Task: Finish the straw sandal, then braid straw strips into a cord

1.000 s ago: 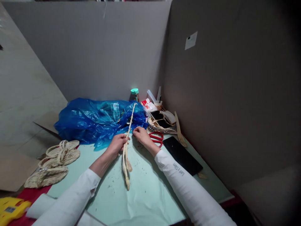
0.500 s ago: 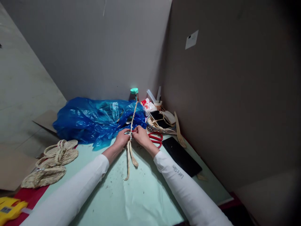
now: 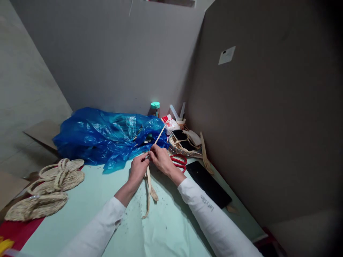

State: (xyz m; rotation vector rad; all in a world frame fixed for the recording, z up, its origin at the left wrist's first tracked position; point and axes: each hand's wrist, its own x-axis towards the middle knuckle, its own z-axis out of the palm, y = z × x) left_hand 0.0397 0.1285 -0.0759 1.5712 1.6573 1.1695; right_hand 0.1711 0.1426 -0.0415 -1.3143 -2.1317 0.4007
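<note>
A pale plaited straw cord slants up and away from between my hands, over the table. My left hand is closed, fingertips pinching at the cord's lower part. Just above it, my right hand pinches the cord too, its fingers hiding the spot they grip. Below the hands, loose flat straw strands dangle toward the table. Something small and dark shows between the fingertips, too hidden to name. Red-handled scissors lie right of my right hand.
A crumpled blue plastic bag fills the back left. Woven straw sandals lie at the left edge. A basket holding a phone stands behind the scissors, with a black flat slab nearby. Walls close off the back and right.
The cord's upper end has tipped from nearly upright to slanting right. My right hand has turned over the cord, and the small red piece at my fingers no longer shows. The view shifted slightly.
</note>
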